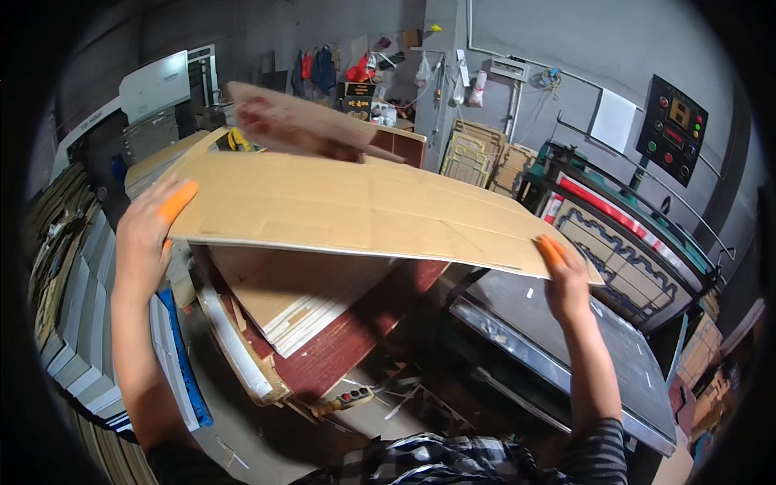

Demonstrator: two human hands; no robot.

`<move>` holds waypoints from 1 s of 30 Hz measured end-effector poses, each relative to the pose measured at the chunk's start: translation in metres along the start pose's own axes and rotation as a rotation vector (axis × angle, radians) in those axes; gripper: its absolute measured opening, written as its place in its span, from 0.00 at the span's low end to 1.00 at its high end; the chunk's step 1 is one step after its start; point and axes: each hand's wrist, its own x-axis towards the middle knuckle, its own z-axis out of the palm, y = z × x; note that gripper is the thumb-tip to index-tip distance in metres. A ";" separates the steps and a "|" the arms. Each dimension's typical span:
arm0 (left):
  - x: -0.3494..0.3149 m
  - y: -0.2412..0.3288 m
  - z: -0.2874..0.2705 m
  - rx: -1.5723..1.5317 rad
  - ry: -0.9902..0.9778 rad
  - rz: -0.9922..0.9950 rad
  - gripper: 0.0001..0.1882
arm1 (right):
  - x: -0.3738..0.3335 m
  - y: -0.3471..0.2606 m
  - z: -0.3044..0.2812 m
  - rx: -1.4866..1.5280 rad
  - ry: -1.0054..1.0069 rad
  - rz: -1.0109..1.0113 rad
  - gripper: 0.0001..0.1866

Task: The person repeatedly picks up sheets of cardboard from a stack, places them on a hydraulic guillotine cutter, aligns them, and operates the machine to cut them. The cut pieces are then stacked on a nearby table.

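A large flat brown cardboard sheet [356, 202] spans the view in front of me, slightly bowed, with crease lines across it. My left hand [145, 230] is closed on its left end, and my right hand [569, 279] grips its right end. Orange finger covers show on both hands. Just beyond the far edge hangs a blurred board with reddish marks [291, 121]; what supports it is hidden. Below the held sheet lies a stack of cardboard sheets [291, 287] with pale edges, on a dark red table [331, 364].
At right stands a green-framed press with a cutting-die board [618, 259] and a grey metal bed [558, 331]. A black control panel [672, 129] is above. Tall stacks of sheets [85, 323] line the left. A small button box [352, 400] sits below the red table.
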 end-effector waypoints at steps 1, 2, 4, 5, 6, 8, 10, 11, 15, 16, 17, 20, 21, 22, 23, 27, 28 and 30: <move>-0.041 -0.017 -0.003 0.068 0.002 -0.078 0.25 | 0.026 -0.008 0.038 0.003 0.035 -0.089 0.26; -0.080 -0.029 -0.003 0.143 0.001 -0.159 0.26 | 0.051 -0.021 0.073 0.074 0.078 -0.188 0.24; -0.136 -0.029 0.022 0.125 0.004 -0.303 0.25 | 0.084 -0.038 0.136 0.063 0.115 -0.359 0.23; -0.163 -0.025 0.042 0.140 -0.014 -0.366 0.23 | 0.097 -0.050 0.160 0.073 0.155 -0.416 0.25; -0.190 -0.019 0.068 0.153 -0.035 -0.424 0.22 | 0.102 -0.056 0.191 0.074 0.152 -0.424 0.24; -0.245 0.000 0.142 -0.455 0.028 -0.904 0.20 | 0.092 -0.053 0.267 -0.066 0.041 -0.375 0.26; -0.307 0.008 0.210 -0.281 -0.104 -0.760 0.19 | 0.071 -0.065 0.329 -0.200 0.002 -0.198 0.31; -0.312 0.016 0.217 -0.162 -0.164 -0.668 0.19 | 0.063 -0.082 0.338 -0.129 -0.073 0.046 0.30; -0.242 0.074 0.239 0.017 -0.193 -0.598 0.18 | 0.021 -0.080 0.397 0.323 -0.162 0.776 0.37; -0.221 0.084 0.251 -0.005 -0.182 -0.579 0.15 | 0.006 -0.059 0.425 0.468 -0.219 0.864 0.37; -0.197 0.092 0.259 -0.036 -0.178 -0.571 0.14 | -0.002 -0.050 0.448 0.754 -0.222 0.925 0.37; -0.181 0.085 0.274 0.028 -0.192 -0.588 0.12 | 0.026 -0.119 0.435 1.389 -0.396 0.964 0.39; -0.180 0.081 0.283 0.060 -0.223 -0.604 0.12 | 0.038 -0.143 0.422 1.375 -0.388 0.898 0.39; -0.162 0.088 0.293 0.058 -0.266 -0.612 0.12 | 0.039 -0.137 0.429 1.277 -0.413 0.797 0.39; -0.150 0.094 0.305 0.069 -0.351 -0.643 0.12 | 0.033 -0.131 0.431 1.243 -0.411 0.756 0.35; -0.163 0.074 0.283 -0.226 -0.759 -0.780 0.26 | -0.008 -0.191 0.291 1.313 -0.761 0.494 0.27; -0.178 0.069 0.284 -0.289 -0.723 -0.694 0.29 | -0.041 -0.188 0.270 1.370 -0.874 0.515 0.27; -0.202 0.051 0.290 -0.500 -0.778 -0.616 0.37 | -0.116 -0.168 0.231 1.276 -0.958 0.260 0.24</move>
